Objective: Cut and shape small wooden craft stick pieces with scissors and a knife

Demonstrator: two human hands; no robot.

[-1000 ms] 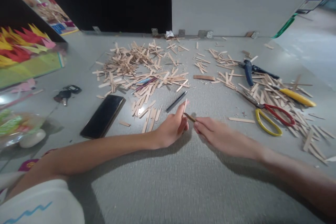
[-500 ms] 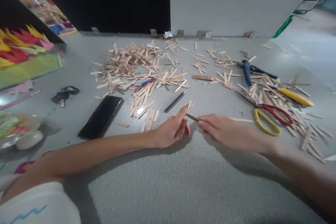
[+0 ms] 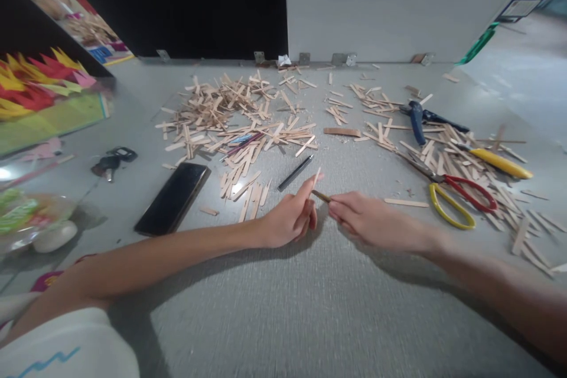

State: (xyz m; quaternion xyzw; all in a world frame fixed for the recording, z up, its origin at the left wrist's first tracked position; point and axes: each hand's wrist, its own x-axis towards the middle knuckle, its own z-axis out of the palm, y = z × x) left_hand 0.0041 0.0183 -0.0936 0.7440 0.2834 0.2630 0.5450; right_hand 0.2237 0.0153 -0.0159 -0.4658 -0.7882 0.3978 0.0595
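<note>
My left hand [image 3: 286,220] is closed around a small wooden stick [image 3: 318,173], whose pale tip stands up past the forefinger. In the closed fingers of my right hand [image 3: 370,217] is a narrow brownish tool that looks like a small file [image 3: 322,196]. Its dark end meets the stick side close to my left fingertips; whether it touches the wood I cannot tell. Just beyond my left hand lies a dark pen [image 3: 295,172]. A single flat stick [image 3: 406,203] rests to the right of my right hand.
A big heap of sticks [image 3: 225,100] spreads at the back left. To the right are red-and-yellow scissors [image 3: 460,198], blue-handled pliers [image 3: 416,121], a yellow-handled tool [image 3: 502,163] and more sticks. A phone [image 3: 173,198] and keys [image 3: 113,162] lie left. An upright board [image 3: 411,6] stands behind.
My right hand has shifted slightly left with the file-like tool, nearer to my left fingertips. My left hand keeps its hold on the stick. The whole view has turned very slightly.
</note>
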